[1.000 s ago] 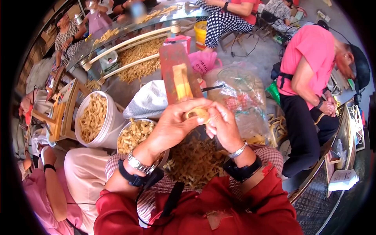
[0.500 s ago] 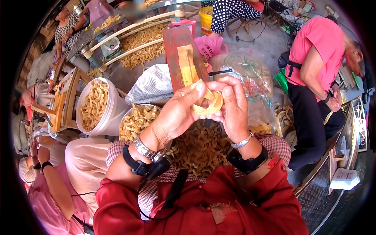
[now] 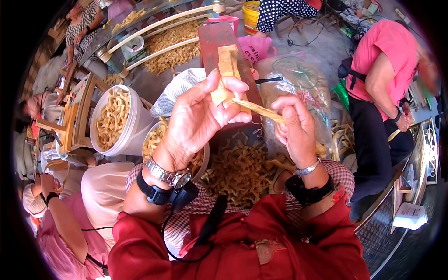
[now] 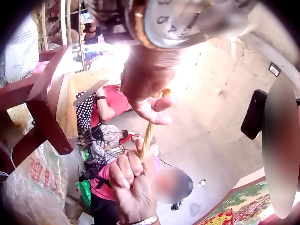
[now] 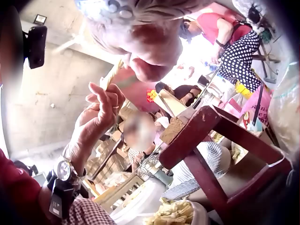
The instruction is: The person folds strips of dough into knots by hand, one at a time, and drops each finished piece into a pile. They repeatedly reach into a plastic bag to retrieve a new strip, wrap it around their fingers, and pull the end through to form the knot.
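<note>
We see left hand and right hand gripping one twisted yellow strip; right-wrist view adds bench legs, head just bench top.

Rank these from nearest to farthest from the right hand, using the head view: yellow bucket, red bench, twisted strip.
1. Twisted strip: pinched in the right hand.
2. Red bench: ahead, to the left.
3. Yellow bucket: farther ahead, near the top edge.

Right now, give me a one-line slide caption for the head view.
Left fingers and right fingers hold a twisted yellow strip, with curled pieces heaped below.
</note>
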A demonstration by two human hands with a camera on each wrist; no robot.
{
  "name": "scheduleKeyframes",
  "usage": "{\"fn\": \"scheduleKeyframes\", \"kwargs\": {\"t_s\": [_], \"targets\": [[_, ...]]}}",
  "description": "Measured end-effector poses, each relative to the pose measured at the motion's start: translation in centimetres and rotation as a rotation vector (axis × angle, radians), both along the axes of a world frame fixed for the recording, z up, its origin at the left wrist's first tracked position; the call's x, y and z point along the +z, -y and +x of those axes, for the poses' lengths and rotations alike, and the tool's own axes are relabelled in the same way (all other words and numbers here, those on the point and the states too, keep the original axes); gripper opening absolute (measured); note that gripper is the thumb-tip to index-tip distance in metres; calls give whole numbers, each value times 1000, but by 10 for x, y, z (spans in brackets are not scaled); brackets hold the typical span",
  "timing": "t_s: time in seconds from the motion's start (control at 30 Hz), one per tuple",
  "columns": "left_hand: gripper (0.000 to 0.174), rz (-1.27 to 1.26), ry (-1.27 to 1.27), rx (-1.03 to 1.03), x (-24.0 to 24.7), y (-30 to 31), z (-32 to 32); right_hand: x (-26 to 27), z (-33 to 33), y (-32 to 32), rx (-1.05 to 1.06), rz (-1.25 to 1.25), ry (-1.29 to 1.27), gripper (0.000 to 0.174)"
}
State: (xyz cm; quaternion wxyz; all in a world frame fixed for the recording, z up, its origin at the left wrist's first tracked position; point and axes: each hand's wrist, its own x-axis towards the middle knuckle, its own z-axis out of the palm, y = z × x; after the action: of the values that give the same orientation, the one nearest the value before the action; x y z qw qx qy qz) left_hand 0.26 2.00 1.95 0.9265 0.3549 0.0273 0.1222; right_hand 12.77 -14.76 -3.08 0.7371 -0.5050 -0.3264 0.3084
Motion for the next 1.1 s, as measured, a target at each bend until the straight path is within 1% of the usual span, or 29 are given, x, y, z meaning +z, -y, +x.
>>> {"fn": "scheduleKeyframes", "kwargs": {"t_s": [0.03,0.07,0.1,0.17,0.3,0.33,0.37,0.43,0.47,0.57,0.77,0.87,1.1], "targets": [[46,49,2,21,-1,-1,0,1,-1,0,41,-55,36,23],[47,98,5,41,-3,-3,1,3,-1,1,40,-136,101,23],[48,147,8,61,-4,-4,1,2,-1,0,19,-171,229,21],[51,242,-88,126,-3,0,2,1,1,-4,-25,-237,486,19],[57,493,-376,174,1,11,-3,11,-2,-3,-126,-223,689,17],[46,527,-355,145,-2,10,-3,10,-2,-4,-143,-210,725,17],[42,528,-359,138,-2,10,-3,9,-2,-4,-161,-198,760,17],[34,533,-366,121,0,10,-4,8,-1,-4,-165,-189,778,17],[24,464,-352,124,0,11,-4,8,0,-4,-165,-184,788,17],[18,375,-327,141,0,10,-4,9,0,-1,-165,-206,812,17],[11,297,-288,149,4,10,-6,13,0,2,-168,-182,844,14],[7,278,-242,246,9,5,-9,14,1,5,-208,-197,810,13],[5,322,-179,321,11,-1,-18,19,14,9,-216,-148,942,14]]}}
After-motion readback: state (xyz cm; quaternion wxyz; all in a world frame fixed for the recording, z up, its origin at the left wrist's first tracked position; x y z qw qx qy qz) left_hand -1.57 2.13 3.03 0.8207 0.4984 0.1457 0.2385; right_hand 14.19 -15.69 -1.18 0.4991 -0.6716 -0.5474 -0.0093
